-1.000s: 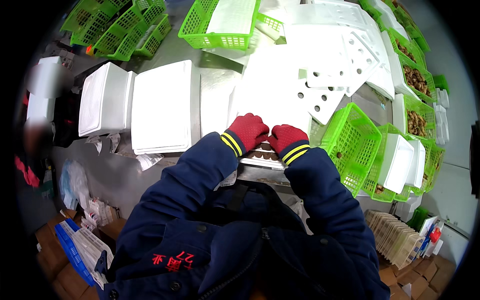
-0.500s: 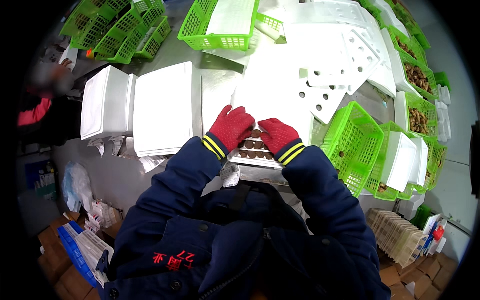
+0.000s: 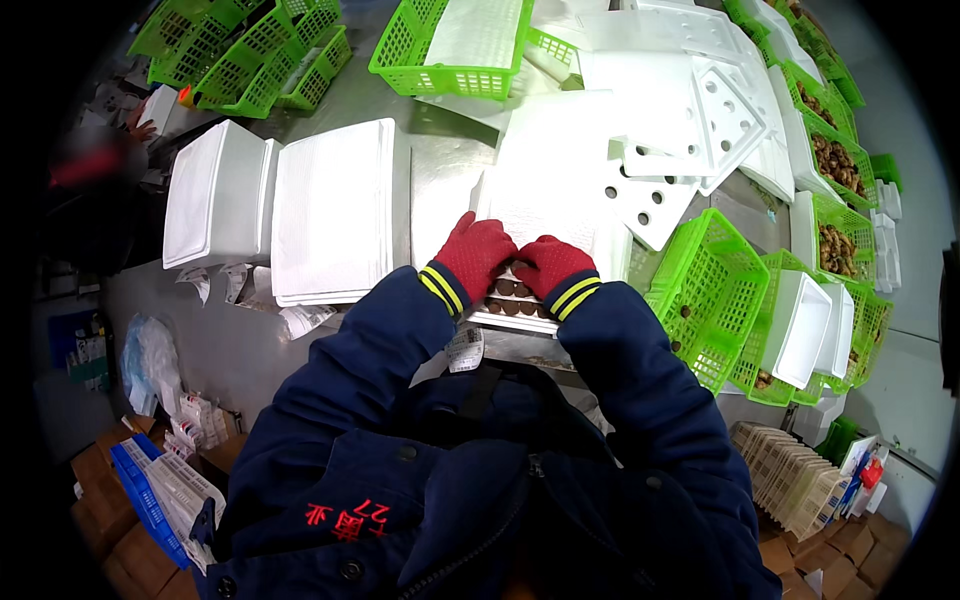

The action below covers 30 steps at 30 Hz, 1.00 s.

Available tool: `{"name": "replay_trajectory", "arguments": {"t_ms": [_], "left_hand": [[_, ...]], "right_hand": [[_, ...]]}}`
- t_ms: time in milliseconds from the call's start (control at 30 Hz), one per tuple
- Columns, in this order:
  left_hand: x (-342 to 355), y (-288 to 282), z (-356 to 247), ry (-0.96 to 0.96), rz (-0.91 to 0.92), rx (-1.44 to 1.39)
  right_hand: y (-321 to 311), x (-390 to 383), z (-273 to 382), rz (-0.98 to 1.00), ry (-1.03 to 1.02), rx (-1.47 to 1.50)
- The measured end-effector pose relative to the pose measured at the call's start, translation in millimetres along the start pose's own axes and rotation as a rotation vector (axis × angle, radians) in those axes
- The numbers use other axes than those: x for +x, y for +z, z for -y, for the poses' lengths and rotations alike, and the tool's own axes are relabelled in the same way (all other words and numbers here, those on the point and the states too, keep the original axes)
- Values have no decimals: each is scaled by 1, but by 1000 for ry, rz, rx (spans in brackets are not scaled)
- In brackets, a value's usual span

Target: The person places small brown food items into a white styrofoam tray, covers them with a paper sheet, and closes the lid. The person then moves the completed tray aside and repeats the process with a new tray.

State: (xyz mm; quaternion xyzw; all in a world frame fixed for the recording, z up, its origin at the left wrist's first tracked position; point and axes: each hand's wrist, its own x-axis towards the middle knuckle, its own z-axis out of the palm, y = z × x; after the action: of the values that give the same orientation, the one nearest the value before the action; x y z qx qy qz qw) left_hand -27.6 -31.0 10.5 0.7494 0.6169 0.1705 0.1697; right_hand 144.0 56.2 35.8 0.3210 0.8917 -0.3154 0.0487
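Note:
My left hand [image 3: 476, 252] and my right hand [image 3: 553, 264], both in red knit gloves, meet over a white foam tray [image 3: 512, 324]. Rows of round brown caps that look like mushrooms [image 3: 512, 307] lie in the tray. The fingers of both hands are bent inward close together at its far rows; whatever they pinch there is hidden. Just beyond the hands, a white sheet [image 3: 550, 150] covers part of the worktable. A printed paper label [image 3: 465, 350] hangs at the tray's near left corner.
White foam boxes [image 3: 335, 210] stand to the left. A green basket [image 3: 710, 290] with a few brown pieces is close on the right. Perforated white panels [image 3: 650, 205] lie at the far right, and another green basket [image 3: 455, 82] stands at the back. A co-worker's hand [image 3: 147, 130] shows far left.
Both hands have drawn closer together over the far rows and now cover more of the caps. The view has shifted slightly.

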Motion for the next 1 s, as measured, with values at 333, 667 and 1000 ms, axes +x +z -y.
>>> {"name": "replay_trajectory", "arguments": {"t_ms": [333,667,1000], "left_hand": [[7,-1,-2,-94,-40,-54],[5,-14,-13,-97,190,136],[-15,1,3,-38,-207,-12]], "right_hand": [[-2,3,14,-2,132,2],[-3,3,-5,-53,172,101],[-2,0,-21,-168,47,270]]}}
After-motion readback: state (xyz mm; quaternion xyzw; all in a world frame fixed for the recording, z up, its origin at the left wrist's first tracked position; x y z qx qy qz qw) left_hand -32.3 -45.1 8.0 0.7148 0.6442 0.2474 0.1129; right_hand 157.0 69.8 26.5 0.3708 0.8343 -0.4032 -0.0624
